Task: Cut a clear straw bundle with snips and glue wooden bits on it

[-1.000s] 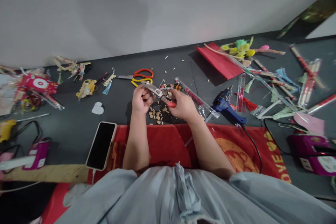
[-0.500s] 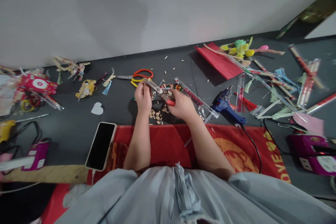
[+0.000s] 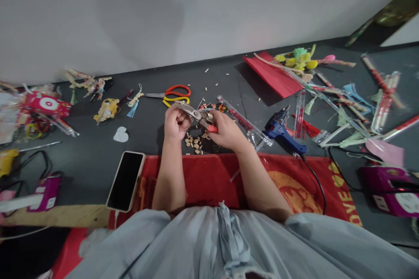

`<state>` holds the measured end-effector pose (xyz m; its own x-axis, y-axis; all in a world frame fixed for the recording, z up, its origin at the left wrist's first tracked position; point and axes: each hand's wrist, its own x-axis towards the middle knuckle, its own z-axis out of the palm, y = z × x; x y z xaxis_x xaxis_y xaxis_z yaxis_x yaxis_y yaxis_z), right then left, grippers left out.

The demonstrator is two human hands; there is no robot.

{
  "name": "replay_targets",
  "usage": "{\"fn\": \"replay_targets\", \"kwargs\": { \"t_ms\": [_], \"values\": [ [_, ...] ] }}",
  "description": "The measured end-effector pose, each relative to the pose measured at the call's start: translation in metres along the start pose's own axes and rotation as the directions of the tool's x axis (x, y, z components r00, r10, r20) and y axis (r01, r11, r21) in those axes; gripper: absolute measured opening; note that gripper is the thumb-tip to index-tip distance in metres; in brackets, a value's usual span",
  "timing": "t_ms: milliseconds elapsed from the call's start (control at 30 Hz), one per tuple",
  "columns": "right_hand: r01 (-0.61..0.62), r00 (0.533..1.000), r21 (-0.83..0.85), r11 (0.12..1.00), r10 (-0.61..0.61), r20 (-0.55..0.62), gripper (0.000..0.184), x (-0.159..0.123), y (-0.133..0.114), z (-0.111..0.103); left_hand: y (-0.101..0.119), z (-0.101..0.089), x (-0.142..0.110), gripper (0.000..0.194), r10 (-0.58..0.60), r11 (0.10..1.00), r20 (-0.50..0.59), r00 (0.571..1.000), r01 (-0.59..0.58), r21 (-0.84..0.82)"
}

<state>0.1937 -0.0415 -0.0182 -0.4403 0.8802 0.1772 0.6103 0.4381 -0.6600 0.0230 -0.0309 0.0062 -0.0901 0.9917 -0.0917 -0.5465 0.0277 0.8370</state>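
Note:
My right hand (image 3: 226, 131) is closed round the red handles of metal cutting pliers (image 3: 195, 115), whose jaws point left. My left hand (image 3: 176, 123) is pinched shut at the jaws, holding a small piece that I cannot make out. Both hands hover over a little heap of cut tan wood bits (image 3: 195, 141) on the dark table (image 3: 98, 152), just beyond a red cloth (image 3: 209, 178).
Orange and yellow scissors (image 3: 173, 94) lie behind the hands. A blue glue gun (image 3: 282, 132) with a black cord sits to the right, a phone (image 3: 126, 181) to the left. Sticks, tassels and red paper (image 3: 273, 77) clutter the right; purple boxes (image 3: 391, 189) stand at both sides.
My left hand dropped back from a raised pinch at the pliers' jaws and curled lower. The pliers tilted down slightly with it. Nothing else moved.

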Motion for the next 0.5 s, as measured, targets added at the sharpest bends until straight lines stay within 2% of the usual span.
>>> {"fn": "replay_targets", "kwargs": {
  "t_ms": [133, 300, 500],
  "values": [
    [-0.002, 1.000, -0.019, 1.000, 0.002, 0.005, 0.045, 0.000, 0.000, -0.002, 0.001, 0.000, -0.001, 0.035, -0.027, 0.999, 0.024, 0.999, 0.028, -0.035],
    [-0.097, 0.995, -0.076, 0.992, 0.098, 0.014, 0.044, 0.000, -0.006, -0.006, 0.000, 0.004, 0.000, 0.037, -0.021, 1.000, 0.016, 1.000, 0.021, -0.011],
    [-0.175, 0.983, -0.110, 0.978, 0.179, 0.028, 0.044, 0.000, -0.010, -0.009, -0.008, 0.009, 0.003, 0.040, 0.062, 0.997, -0.050, 0.997, -0.059, 0.058]
  ]
}}
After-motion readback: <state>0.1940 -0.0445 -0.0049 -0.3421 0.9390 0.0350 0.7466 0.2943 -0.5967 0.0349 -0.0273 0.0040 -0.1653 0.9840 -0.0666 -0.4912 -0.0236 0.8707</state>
